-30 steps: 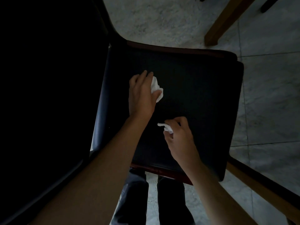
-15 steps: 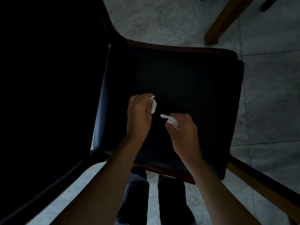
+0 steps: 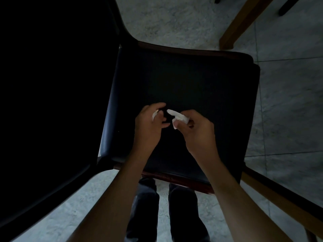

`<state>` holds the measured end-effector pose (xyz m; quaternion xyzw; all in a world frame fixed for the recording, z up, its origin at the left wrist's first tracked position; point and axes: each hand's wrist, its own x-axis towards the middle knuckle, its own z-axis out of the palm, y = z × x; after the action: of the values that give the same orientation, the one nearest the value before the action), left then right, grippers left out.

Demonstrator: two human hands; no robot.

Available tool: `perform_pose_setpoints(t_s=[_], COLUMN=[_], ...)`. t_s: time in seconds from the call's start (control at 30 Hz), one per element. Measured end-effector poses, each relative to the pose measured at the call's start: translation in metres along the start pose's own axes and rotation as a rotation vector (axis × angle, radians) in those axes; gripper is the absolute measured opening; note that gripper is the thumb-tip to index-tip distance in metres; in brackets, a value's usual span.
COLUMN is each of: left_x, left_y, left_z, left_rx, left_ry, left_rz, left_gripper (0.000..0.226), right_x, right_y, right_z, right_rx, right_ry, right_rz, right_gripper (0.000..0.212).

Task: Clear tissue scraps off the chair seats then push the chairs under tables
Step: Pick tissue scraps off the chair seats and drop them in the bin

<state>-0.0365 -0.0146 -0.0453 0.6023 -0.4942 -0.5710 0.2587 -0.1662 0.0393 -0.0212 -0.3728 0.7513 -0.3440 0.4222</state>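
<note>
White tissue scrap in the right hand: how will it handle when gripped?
Probably floppy: the crumpled white tissue scrap droops past the right hand. Likely very light, since a loose pinch holds it. Its twisted creases suggest it may tear easily.

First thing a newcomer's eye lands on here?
The white tissue scraps: a larger one pinched in the right hand at, a smaller one in the left hand at. Both hands meet over the middle of the dark chair seat, which fills the frame against pale floor.

Both forearms reach forward, left hand (image 3: 148,124) and right hand (image 3: 195,128) curled closed, fingertips nearly meeting
</note>
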Motion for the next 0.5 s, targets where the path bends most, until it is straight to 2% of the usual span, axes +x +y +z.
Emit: perform_pose_setpoints(t_s=[0.13,0.27,0.33,0.4,0.5], left_x=[-0.010,-0.019,-0.020,-0.021,-0.024], left_y=[0.009,0.015,0.014,0.013,0.012], left_z=[0.004,0.014,0.016,0.014,0.009], left_rx=[-0.138,-0.163,-0.124,-0.145,-0.159], left_ry=[-0.054,-0.194,-0.186,-0.158,-0.111], left_rz=[-0.045,-0.088,-0.064,-0.078,-0.097], left_gripper=[0.022,0.034,0.032,0.024,0.016], right_x=[0.000,-0.007,-0.008,-0.008,-0.010], right_y=[0.000,-0.008,-0.005,0.002,0.008], right_z=[0.000,0.005,0.007,0.009,0.006], right_rx=[-0.058,0.083,0.115,0.008,-0.139], right_ry=[-0.028,-0.072,-0.043,-0.018,-0.021], right_rz=[-0.040,-0.047,-0.020,-0.020,-0.038], right_gripper=[0.017,0.015,0.010,0.004,0.012])
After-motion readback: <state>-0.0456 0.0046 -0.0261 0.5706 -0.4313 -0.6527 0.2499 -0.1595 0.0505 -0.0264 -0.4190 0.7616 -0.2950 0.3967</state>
